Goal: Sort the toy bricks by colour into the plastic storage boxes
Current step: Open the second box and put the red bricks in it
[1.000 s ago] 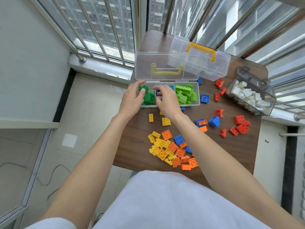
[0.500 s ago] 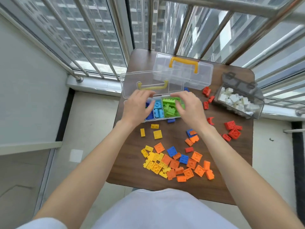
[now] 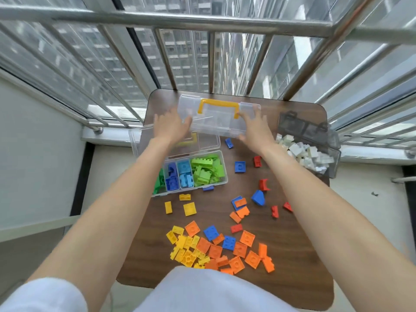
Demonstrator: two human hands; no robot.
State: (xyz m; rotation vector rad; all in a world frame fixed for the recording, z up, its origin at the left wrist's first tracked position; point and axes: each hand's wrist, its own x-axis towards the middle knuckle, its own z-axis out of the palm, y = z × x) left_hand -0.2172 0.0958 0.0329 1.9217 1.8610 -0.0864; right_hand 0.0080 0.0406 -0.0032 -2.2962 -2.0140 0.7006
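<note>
A closed clear box with a yellow handle (image 3: 216,119) stands at the far side of the wooden table (image 3: 297,278). My left hand (image 3: 170,128) holds its left end and my right hand (image 3: 255,128) grips its right end, thumb at the front edge. Nearer to me is an open clear box (image 3: 225,176) with its lid (image 3: 209,143) tipped back. Its compartments hold green bricks (image 3: 206,170) and blue bricks (image 3: 173,179). Loose yellow bricks (image 3: 183,248) and orange bricks (image 3: 238,251) lie in a heap near the front edge.
A grey transparent box (image 3: 333,167) of white bricks (image 3: 301,152) sits at the right. Red bricks (image 3: 263,184) and blue bricks (image 3: 240,166) are scattered mid-table. A metal railing (image 3: 202,19) and window run behind the table.
Both hands left the open box of green and blue bricks and reached forward to the closed box with the yellow handle. The view has tilted up.
</note>
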